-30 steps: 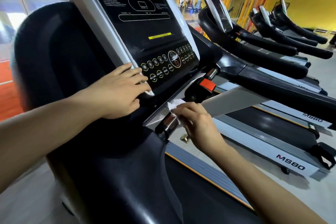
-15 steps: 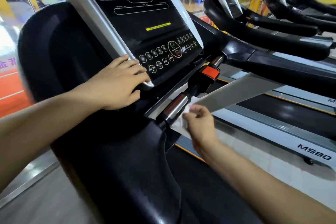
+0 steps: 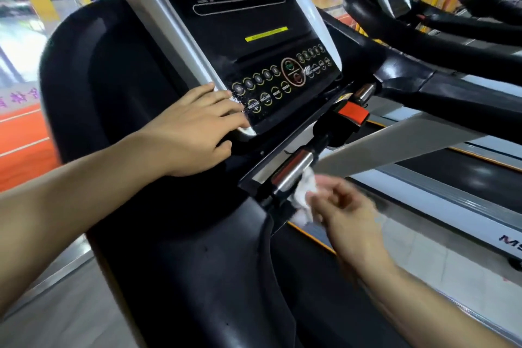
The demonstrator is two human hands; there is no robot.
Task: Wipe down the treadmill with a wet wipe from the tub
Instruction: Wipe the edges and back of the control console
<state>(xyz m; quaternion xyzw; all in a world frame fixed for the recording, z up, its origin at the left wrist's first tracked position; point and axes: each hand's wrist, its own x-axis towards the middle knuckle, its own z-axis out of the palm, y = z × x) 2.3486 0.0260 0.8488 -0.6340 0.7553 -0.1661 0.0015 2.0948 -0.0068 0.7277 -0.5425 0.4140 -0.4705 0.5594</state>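
Note:
The treadmill's black console (image 3: 254,37) fills the upper middle, with round buttons along its lower edge. My left hand (image 3: 195,133) lies flat on the console's silver lower left corner, fingers spread, holding nothing. My right hand (image 3: 341,209) is blurred and pinches a crumpled white wet wipe (image 3: 305,195). The wipe touches the underside of the chrome pulse grip (image 3: 292,171) below the console. A red safety clip (image 3: 354,113) sits on the bar further right. The tub is out of view.
A black side shroud (image 3: 113,93) of the treadmill stands at left, and its dark belt (image 3: 310,291) runs below my right arm. More treadmills (image 3: 452,22) stand in a row at right. An orange floor (image 3: 19,135) lies at far left.
My right hand has slid with the wipe down and left along the bar, from beside the red clip to the chrome grip's lower end. My left hand has stayed on the console corner.

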